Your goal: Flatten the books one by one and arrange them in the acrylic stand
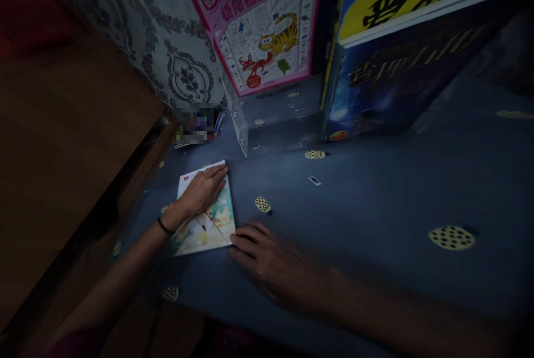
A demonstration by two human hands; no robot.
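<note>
A thin book with a pale illustrated cover (pixel 221 210) lies flat on the blue-grey tablecloth (pixel 359 202). My left hand (pixel 202 188) rests across the upper part of its cover, with the fingers stretched toward the top right corner; a dark band circles that wrist. At the lower right edge of the book is my right hand (pixel 256 249), its fingertips at the edge and its fingers slightly bent and apart. The hand covers part of the cover picture. The right hand and forearm are a little blurred.
Behind the book stands a clear acrylic rack (pixel 246 135) with a pink picture book (pixel 271 40). To its right are a dark blue book (pixel 375 91) and a yellow-and-blue book (pixel 392 1). A wooden panel (pixel 62 141) stands at the left, and a patterned curtain (pixel 183 63) hangs behind.
</note>
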